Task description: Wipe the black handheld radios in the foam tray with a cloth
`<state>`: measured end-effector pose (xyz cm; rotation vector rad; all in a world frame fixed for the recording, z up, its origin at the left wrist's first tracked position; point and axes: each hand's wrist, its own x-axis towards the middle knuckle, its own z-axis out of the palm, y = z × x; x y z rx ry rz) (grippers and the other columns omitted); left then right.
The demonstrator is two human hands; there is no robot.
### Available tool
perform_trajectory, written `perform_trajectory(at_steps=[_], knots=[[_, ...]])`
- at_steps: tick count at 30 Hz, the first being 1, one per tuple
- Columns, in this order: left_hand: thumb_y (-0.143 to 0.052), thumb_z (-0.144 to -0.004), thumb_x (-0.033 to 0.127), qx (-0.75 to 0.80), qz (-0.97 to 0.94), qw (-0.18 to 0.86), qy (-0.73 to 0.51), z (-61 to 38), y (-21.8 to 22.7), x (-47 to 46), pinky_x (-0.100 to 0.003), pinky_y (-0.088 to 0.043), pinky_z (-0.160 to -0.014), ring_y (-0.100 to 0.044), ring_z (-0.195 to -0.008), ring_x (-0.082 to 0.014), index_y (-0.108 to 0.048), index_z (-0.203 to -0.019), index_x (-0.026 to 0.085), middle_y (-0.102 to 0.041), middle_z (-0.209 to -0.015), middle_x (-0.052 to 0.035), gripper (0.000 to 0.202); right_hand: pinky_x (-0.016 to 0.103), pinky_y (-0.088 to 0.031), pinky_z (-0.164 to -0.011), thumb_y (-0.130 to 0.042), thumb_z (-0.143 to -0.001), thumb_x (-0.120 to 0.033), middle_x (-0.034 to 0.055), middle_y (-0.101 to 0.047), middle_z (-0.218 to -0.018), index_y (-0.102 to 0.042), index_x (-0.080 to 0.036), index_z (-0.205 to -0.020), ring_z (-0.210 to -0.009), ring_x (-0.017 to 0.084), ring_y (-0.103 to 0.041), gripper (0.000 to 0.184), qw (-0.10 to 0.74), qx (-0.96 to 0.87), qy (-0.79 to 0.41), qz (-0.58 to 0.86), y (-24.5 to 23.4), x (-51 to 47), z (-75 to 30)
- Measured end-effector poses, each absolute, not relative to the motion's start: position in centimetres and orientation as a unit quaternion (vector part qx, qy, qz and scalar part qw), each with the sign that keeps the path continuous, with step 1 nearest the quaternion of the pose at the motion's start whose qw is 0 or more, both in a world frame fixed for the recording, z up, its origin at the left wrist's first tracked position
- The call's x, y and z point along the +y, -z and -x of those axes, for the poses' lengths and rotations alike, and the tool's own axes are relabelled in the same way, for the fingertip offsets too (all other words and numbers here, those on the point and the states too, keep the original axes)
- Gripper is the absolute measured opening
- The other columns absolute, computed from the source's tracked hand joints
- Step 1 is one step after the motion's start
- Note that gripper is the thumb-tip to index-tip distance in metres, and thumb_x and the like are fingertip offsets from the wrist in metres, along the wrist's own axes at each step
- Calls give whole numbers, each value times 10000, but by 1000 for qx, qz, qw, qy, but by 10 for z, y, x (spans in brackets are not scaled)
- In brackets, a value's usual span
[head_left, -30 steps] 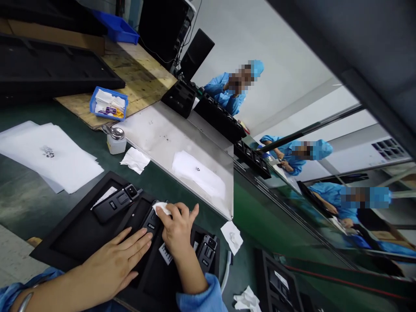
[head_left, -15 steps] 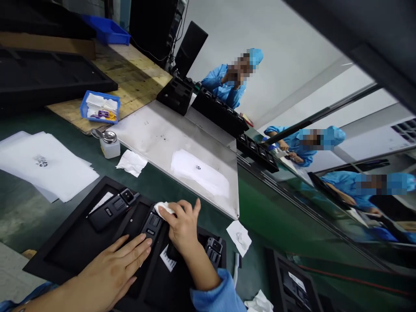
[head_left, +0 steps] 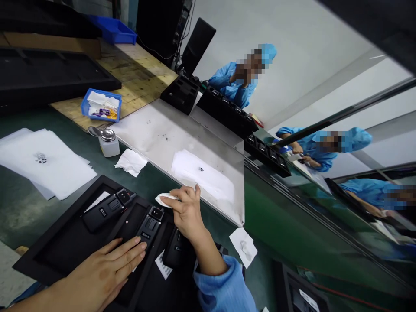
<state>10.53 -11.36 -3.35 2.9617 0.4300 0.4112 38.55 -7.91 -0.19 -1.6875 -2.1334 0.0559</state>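
My left hand [head_left: 104, 271] lies flat with fingers stretched, its fingertips resting on the lower part of a black device [head_left: 147, 229] marked "Riton", with a small square window at its top end. My right hand [head_left: 190, 212] pinches a folded white tissue [head_left: 164, 200] just past that device's top end, apart from it. Both hands are over a black foam tray [head_left: 55, 251] with compartments. Another such device [head_left: 105, 211] lies tilted in the left compartment. Under my right wrist is a third [head_left: 175, 251], partly hidden, beside a barcode label [head_left: 163, 265].
A crumpled tissue [head_left: 131, 163], a white dispenser bottle [head_left: 109, 145] with a metal lid and paper sheets [head_left: 48, 167] lie beyond the tray. Farther off are a blue bin [head_left: 101, 106] and a metal plate [head_left: 146, 125]. Co-workers in blue [head_left: 232, 80] sit along the line.
My right hand has moved the tissue up off the device's top end, so its window now shows. My left hand stays on the device. The view has shifted slightly.
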Motion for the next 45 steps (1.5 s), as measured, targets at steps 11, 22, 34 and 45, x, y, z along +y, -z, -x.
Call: perform_trajectory(at_steps=[11,22,34,45], knots=[[-475,-935,154,165,-975,107,-108,-104,40,-118,-246,-363,-1158,-415,-1431,-148,-313,-1559,265,-461,-1544,30,655,664,88,-1160,-555,-974,-187,-25,-704,-1064,-690,-375,-1180,-1050,197,-479,310,158,-860,5,486,9,-94,-380],[-483,-941,161,149,-980,67,-118,-106,39,-116,-260,-353,-1160,-367,-1459,-165,-374,-1533,216,-431,-1565,9,605,644,-23,-1179,-571,-935,-107,-42,-712,-1040,-719,-373,-1105,-1041,179,-514,348,209,-821,6,531,10,-128,-414],[-471,-937,154,150,-978,74,-127,-105,35,-116,-248,-371,-1116,-377,-1451,-168,-385,-1527,214,-443,-1560,8,599,652,37,-1164,-576,-952,-147,-40,-711,-1034,-716,-351,-1113,-1023,183,-498,295,208,-840,12,502,17,-109,-390],[-503,-924,176,152,-977,36,-148,-105,38,-117,-276,-354,-1120,-384,-1440,-183,-443,-1493,203,-455,-1554,6,572,667,-73,-1142,-493,-948,-64,-2,-682,-1004,-722,-326,-1089,-994,196,-504,375,245,-735,88,626,-9,-175,-409]])
